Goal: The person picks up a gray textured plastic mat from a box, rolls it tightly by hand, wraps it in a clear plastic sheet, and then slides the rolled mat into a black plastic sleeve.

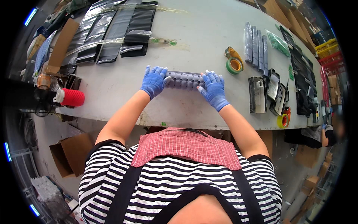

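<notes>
Between my hands, on the pale table (209, 33), lies a grey-violet rolled mat (184, 81) with rows of rounded bumps and small dark holes. My left hand (153, 83), in a blue glove with pale fingertips, is closed over the roll's left end, thumb along its near side. At the right end my right hand (214, 90), gloved alike, grips it with the fingers over the far side and the thumb close to me. The underside of the roll is hidden.
Several wrapped grey rolls (255, 48) lie right of a tape dispenser (234, 64). Closer are open narrow boxes (257, 95) and a second tape dispenser (284, 118). Black plastic bags (138, 39) cover the far left; a red cup (72, 97) sits near the left edge. Another person (317, 134) is at right.
</notes>
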Available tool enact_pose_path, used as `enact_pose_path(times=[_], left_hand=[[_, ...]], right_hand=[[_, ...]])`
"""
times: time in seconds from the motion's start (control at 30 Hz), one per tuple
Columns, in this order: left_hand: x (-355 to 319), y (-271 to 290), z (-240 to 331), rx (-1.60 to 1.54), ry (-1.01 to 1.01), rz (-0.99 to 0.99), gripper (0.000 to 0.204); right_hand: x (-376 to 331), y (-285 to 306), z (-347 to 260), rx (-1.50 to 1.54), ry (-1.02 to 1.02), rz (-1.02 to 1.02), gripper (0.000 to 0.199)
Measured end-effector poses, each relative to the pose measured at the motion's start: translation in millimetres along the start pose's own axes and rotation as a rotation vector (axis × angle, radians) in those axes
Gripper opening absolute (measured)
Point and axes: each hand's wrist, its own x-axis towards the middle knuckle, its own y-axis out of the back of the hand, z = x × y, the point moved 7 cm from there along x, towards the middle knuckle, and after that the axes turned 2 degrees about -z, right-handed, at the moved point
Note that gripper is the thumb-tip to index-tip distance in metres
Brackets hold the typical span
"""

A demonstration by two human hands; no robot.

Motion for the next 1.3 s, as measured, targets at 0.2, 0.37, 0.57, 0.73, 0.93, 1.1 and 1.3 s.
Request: enact_pose_path(times=[0.2,0.37,0.57,0.73,0.93,1.1,1.3], left_hand=[[-51,27,19,-0.027,0.098,0.302,0.049],[-177,6,70,-0.259,0.118,0.341,0.041],[-310,-57,102,-0.54,0.268,0.294,0.027],[-379,-131,101,-0.676,0.428,0.027,0.027],[-495,-264,96,-0.868,0.739,-0.125,0.032],[-633,-389,153,-1.029,1.037,-0.267,0.028],[-677,-476,204,-0.99,1.088,-0.379,0.026]], right_hand=[[-13,-12,-2,0.042,0.076,-0.019,0.065],[-27,-2,-9,0.196,0.136,0.13,0.059],[-124,3,-59,0.878,0.172,-0.04,0.024],[-238,-104,-105,0.839,0.02,-0.591,0.019],[-287,-258,-78,0.497,-0.072,-0.797,0.023],[-245,-402,-38,0.591,-0.157,-0.679,0.035],[-149,-503,-17,0.149,-0.098,-0.516,0.041]])
